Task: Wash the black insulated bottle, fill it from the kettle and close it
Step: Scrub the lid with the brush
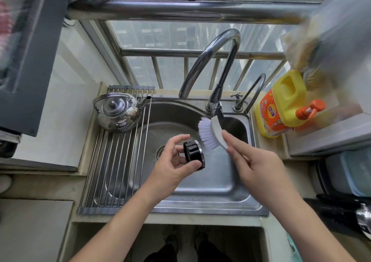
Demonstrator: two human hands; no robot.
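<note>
Over the sink (200, 187), the black bottle cap (193, 154) with its silver rim was held on its side, pinched between the left hand's (172, 165) thumb and fingers. The right hand (255, 165) gripped a white brush (210, 133), bristles just beside the cap's rim. The steel kettle (117, 112) sat on the roll-up rack (108, 171) to the left, and a yellow detergent jug (281, 105) stood off to the right.

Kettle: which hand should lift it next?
Left, probably: the kettle sits on the rack at the sink's left, nearer the left hand, which grips the black cap; the right hand holds the brush.
</note>
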